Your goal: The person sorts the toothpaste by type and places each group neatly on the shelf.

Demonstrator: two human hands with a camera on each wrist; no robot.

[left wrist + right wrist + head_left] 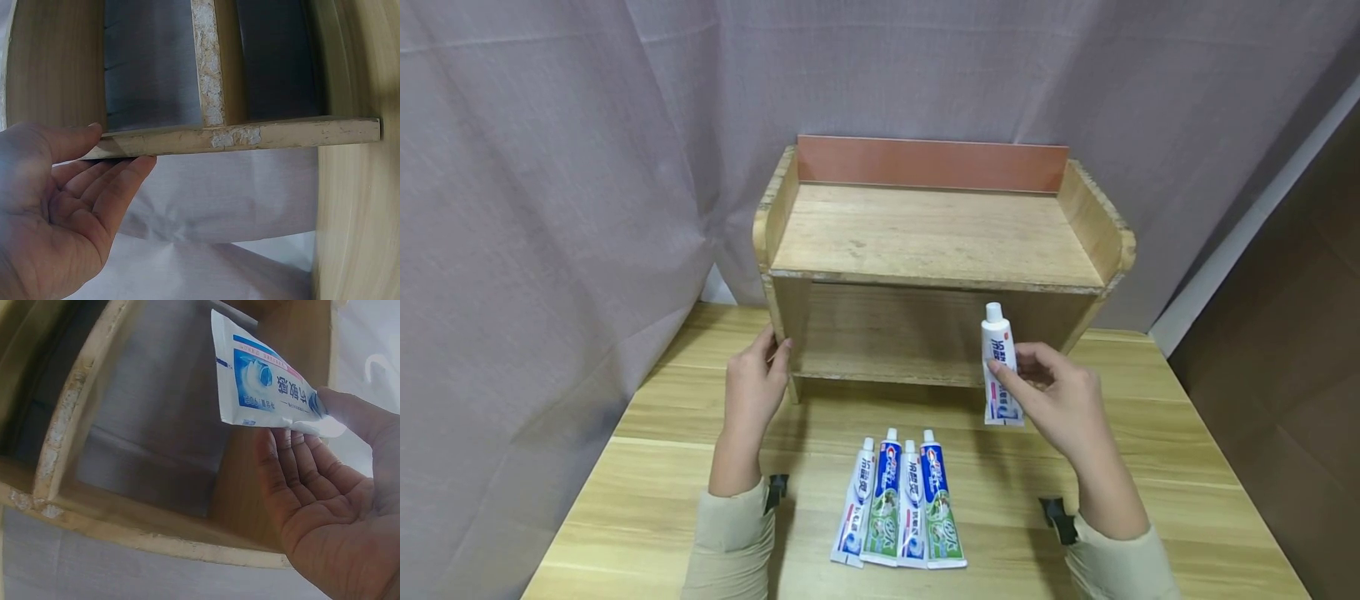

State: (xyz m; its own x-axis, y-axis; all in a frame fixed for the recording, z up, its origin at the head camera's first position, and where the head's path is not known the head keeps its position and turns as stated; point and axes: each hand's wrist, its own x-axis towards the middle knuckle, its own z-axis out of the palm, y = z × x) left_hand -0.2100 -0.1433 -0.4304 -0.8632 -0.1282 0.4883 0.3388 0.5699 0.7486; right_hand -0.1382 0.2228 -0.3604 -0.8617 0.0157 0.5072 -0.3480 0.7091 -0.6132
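Head view: a toothpaste tube [1000,346], nearly upright and cap up, sits in the pinched grip of a person's right hand [1060,400], before the lower right of a wooden shelf [940,233]. Farther from it, the left hand [752,387] grips the shelf's left side panel [793,317]; four more tubes [889,500] lie fronting the shelf.

Four toothpaste tubes [887,500] on table [647,467], before shelf [940,233]; curtain [887,67] behind.
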